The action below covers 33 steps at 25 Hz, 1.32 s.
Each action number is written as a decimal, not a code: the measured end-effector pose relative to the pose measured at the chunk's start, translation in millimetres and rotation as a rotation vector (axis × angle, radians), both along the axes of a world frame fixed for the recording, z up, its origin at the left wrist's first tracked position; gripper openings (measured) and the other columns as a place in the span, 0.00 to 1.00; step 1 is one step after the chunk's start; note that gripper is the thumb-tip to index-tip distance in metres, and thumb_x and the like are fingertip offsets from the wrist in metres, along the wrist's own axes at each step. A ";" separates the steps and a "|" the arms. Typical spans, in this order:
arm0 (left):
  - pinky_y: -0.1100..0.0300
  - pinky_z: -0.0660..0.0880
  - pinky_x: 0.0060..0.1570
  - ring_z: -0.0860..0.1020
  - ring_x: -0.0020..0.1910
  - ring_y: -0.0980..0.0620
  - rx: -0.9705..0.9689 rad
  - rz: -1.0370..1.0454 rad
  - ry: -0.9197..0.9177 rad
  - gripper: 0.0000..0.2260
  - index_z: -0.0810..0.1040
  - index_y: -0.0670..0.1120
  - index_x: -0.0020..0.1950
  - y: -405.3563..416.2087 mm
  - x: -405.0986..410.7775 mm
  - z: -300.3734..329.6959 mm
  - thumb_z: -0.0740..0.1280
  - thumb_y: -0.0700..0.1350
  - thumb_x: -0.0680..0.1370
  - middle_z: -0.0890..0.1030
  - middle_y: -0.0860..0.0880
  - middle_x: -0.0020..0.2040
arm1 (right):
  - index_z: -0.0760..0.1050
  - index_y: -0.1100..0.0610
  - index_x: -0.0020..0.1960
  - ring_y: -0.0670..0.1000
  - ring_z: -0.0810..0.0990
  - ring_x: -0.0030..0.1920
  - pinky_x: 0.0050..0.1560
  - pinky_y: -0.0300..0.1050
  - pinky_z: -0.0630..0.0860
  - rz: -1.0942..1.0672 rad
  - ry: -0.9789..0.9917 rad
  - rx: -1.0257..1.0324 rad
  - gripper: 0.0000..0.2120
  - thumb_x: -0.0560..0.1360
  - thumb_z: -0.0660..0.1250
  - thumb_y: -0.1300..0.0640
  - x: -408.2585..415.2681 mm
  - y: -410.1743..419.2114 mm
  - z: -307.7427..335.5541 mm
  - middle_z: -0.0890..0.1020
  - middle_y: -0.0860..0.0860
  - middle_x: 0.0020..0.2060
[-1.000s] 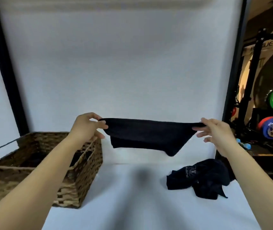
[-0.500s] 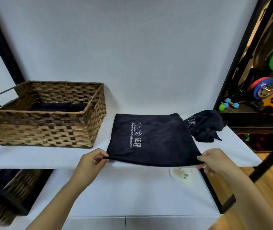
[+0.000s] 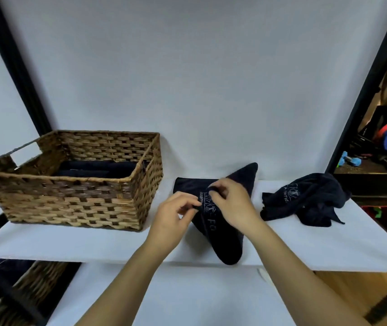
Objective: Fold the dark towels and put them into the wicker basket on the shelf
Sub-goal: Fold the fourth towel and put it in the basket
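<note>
I am working partway through the job, as I read it. The rectangular woven wicker basket (image 3: 70, 184) is sitting at the left end of the white shelf (image 3: 305, 243), and dark folded cloth is already lying inside it, so at least one towel looks done; how many I cannot tell. The dark navy towel with pale printed lettering (image 3: 218, 222) is lying mid-shelf, its lower corner drooping over the front edge, half folded. My left hand (image 3: 173, 220) is pinching its near edge, fingers curled onto the cloth. My right hand (image 3: 232, 203) is pinching a fold just beside it, drawing a corner up and across. A second crumpled dark towel (image 3: 305, 201) is waiting toward the right end of the shelf, untouched. Remaining, I judge: finishing this fold, basketing it, then folding and basketing the crumpled one.
</note>
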<state>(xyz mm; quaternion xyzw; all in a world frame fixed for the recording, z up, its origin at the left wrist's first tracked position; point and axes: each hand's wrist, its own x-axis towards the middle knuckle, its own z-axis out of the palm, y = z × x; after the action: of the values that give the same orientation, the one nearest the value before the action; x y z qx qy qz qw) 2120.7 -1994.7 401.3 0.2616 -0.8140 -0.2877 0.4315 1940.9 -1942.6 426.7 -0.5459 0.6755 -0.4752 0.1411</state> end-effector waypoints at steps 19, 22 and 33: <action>0.71 0.72 0.44 0.78 0.47 0.59 -0.008 0.032 -0.070 0.13 0.83 0.49 0.53 -5.5 -17.1 -3.3 0.69 0.32 0.77 0.79 0.56 0.46 | 0.72 0.51 0.51 0.44 0.75 0.47 0.43 0.41 0.75 0.105 0.243 -0.103 0.09 0.78 0.63 0.64 20.0 24.6 -20.4 0.75 0.41 0.48; 0.71 0.72 0.46 0.77 0.47 0.60 -0.025 0.072 -0.013 0.12 0.82 0.48 0.53 -8.2 -16.8 4.6 0.69 0.33 0.77 0.79 0.57 0.47 | 0.71 0.54 0.44 0.52 0.70 0.45 0.35 0.47 0.71 -0.005 0.619 0.015 0.09 0.71 0.66 0.67 10.0 34.8 -37.7 0.72 0.47 0.49; 0.62 0.75 0.44 0.76 0.43 0.57 -0.002 0.138 -0.135 0.09 0.82 0.54 0.50 -5.0 -10.2 8.8 0.71 0.39 0.78 0.77 0.59 0.45 | 0.81 0.52 0.33 0.55 0.73 0.36 0.39 0.50 0.71 -0.192 0.992 0.260 0.26 0.75 0.54 0.38 -26.0 97.0 -51.5 0.76 0.48 0.35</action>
<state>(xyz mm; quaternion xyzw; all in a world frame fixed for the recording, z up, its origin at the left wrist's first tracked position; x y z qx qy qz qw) 2110.5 -1999.7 410.2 0.3356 -0.8215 -0.2383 0.3947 1914.8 -1845.6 375.2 -0.6189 0.7616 -0.0825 -0.1734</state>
